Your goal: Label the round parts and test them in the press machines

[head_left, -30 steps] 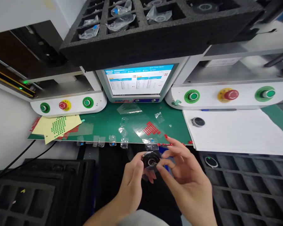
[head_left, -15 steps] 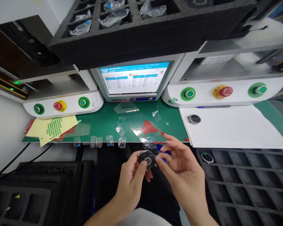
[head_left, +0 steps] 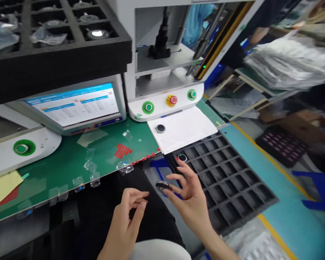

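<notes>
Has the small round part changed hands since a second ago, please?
Yes. The round part now sits in the right hand alone, beside the black foam tray; the left hand is empty.

Factory assembly station, press machine with push buttons, monitor, green bench mat, foam part trays

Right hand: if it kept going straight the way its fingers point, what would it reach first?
Probably the black foam tray. The right hand, with a small round black part in its grip, points up toward the tray's near corner, where one round part sits. Depth is unclear.
</notes>
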`<state>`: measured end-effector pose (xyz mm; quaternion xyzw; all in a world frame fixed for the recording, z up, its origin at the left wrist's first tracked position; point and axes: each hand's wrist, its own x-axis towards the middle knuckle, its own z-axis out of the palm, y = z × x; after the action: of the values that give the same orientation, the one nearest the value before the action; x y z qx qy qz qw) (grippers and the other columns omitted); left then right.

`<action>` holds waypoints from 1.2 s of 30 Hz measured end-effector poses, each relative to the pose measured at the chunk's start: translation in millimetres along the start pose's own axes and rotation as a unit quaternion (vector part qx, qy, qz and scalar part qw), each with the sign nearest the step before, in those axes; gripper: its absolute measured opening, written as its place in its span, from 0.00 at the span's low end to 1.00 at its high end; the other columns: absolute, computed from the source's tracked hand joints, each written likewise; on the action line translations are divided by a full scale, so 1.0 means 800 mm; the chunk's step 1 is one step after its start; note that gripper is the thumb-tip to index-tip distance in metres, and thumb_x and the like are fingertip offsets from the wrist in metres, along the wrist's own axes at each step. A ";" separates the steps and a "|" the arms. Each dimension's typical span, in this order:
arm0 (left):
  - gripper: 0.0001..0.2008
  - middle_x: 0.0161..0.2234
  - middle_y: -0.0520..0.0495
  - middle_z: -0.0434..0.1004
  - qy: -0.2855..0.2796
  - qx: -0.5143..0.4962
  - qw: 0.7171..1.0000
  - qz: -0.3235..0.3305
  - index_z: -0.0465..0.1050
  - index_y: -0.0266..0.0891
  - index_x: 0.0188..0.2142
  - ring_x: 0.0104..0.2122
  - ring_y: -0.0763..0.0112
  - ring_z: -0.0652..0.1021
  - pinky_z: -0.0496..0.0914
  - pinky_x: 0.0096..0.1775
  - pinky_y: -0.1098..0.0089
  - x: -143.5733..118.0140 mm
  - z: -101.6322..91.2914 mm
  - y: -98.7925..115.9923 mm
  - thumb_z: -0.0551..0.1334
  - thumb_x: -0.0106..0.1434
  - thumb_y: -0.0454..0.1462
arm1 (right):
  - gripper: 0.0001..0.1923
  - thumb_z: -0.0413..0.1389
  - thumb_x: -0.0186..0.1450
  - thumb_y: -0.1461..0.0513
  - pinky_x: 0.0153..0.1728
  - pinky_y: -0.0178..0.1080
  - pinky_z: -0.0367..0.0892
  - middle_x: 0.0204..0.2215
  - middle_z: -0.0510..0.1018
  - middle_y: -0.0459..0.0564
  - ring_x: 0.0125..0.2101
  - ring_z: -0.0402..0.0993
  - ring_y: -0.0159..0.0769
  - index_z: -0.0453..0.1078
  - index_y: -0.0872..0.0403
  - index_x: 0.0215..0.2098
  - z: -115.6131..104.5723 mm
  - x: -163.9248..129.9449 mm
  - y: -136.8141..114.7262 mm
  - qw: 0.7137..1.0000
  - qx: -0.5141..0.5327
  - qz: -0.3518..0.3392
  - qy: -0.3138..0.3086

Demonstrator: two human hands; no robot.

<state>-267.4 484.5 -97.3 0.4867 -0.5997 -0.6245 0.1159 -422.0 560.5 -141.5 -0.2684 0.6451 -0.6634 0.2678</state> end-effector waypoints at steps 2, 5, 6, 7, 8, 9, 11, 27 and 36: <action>0.17 0.49 0.41 0.76 -0.026 0.054 0.998 0.008 0.71 0.42 0.43 0.45 0.60 0.77 0.70 0.47 0.62 0.005 0.004 -0.003 0.55 0.65 0.51 | 0.20 0.59 0.62 0.64 0.38 0.43 0.80 0.64 0.51 0.58 0.42 0.74 0.35 0.62 0.46 0.50 -0.036 0.001 0.041 0.983 -0.144 -0.051 0.104; 0.17 0.47 0.42 0.77 -0.053 0.109 0.993 0.008 0.74 0.44 0.43 0.44 0.60 0.77 0.70 0.47 0.62 0.008 0.009 -0.006 0.55 0.65 0.50 | 0.16 0.50 0.65 0.65 0.35 0.48 0.79 0.65 0.50 0.65 0.42 0.76 0.42 0.62 0.50 0.51 -0.079 0.017 0.115 0.913 -0.374 -0.079 0.142; 0.16 0.45 0.43 0.77 -0.056 0.117 0.992 0.007 0.74 0.44 0.42 0.43 0.60 0.76 0.70 0.47 0.62 0.007 0.010 -0.008 0.55 0.65 0.49 | 0.17 0.47 0.65 0.67 0.28 0.46 0.79 0.65 0.51 0.67 0.41 0.77 0.45 0.62 0.51 0.52 -0.089 0.026 0.138 0.886 -0.436 -0.076 0.140; 0.16 0.44 0.44 0.77 -0.056 0.123 0.991 0.007 0.75 0.45 0.42 0.42 0.60 0.76 0.70 0.47 0.61 0.006 0.012 -0.009 0.55 0.64 0.49 | 0.20 0.44 0.65 0.69 0.24 0.44 0.77 0.65 0.52 0.68 0.41 0.78 0.47 0.62 0.51 0.53 -0.096 0.035 0.157 0.863 -0.482 -0.067 0.136; 0.15 0.43 0.44 0.78 -0.058 0.130 0.990 0.008 0.75 0.45 0.41 0.42 0.60 0.76 0.70 0.47 0.61 0.004 0.013 -0.010 0.56 0.64 0.49 | 0.22 0.42 0.64 0.71 0.21 0.42 0.75 0.65 0.52 0.68 0.41 0.78 0.49 0.61 0.51 0.54 -0.100 0.045 0.173 0.848 -0.509 -0.057 0.135; 0.15 0.42 0.45 0.78 -0.058 0.138 0.989 0.005 0.75 0.46 0.41 0.42 0.60 0.76 0.70 0.47 0.61 0.002 0.014 -0.011 0.56 0.64 0.49 | 0.24 0.40 0.63 0.72 0.20 0.41 0.74 0.65 0.52 0.69 0.42 0.78 0.51 0.61 0.51 0.54 -0.102 0.054 0.185 0.840 -0.523 -0.051 0.135; 0.16 0.42 0.45 0.78 -0.055 0.155 0.986 -0.008 0.76 0.46 0.41 0.42 0.58 0.76 0.70 0.47 0.60 -0.001 0.013 -0.013 0.56 0.63 0.50 | 0.26 0.38 0.63 0.73 0.20 0.41 0.74 0.66 0.50 0.69 0.46 0.76 0.53 0.60 0.51 0.55 -0.102 0.068 0.198 0.841 -0.523 -0.046 0.134; 0.14 0.41 0.47 0.78 -0.039 0.157 0.987 -0.011 0.76 0.48 0.40 0.42 0.60 0.77 0.70 0.47 0.62 0.003 0.002 -0.030 0.56 0.63 0.48 | 0.21 0.48 0.65 0.65 0.48 0.49 0.75 0.65 0.44 0.66 0.60 0.61 0.47 0.52 0.52 0.55 -0.141 0.062 0.217 0.929 -0.327 -0.152 0.082; 0.14 0.40 0.46 0.78 -0.019 0.149 0.988 -0.020 0.76 0.47 0.39 0.41 0.59 0.76 0.70 0.46 0.62 -0.003 -0.006 -0.030 0.57 0.63 0.49 | 0.18 0.50 0.62 0.69 0.35 0.41 0.78 0.58 0.55 0.65 0.40 0.72 0.36 0.56 0.53 0.50 -0.111 0.099 0.213 0.904 -0.339 -0.215 0.144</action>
<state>-252.2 489.5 -116.2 0.4985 -0.6783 -0.5396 0.0174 -538.8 564.0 -312.8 -0.3769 0.7892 -0.4774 -0.0842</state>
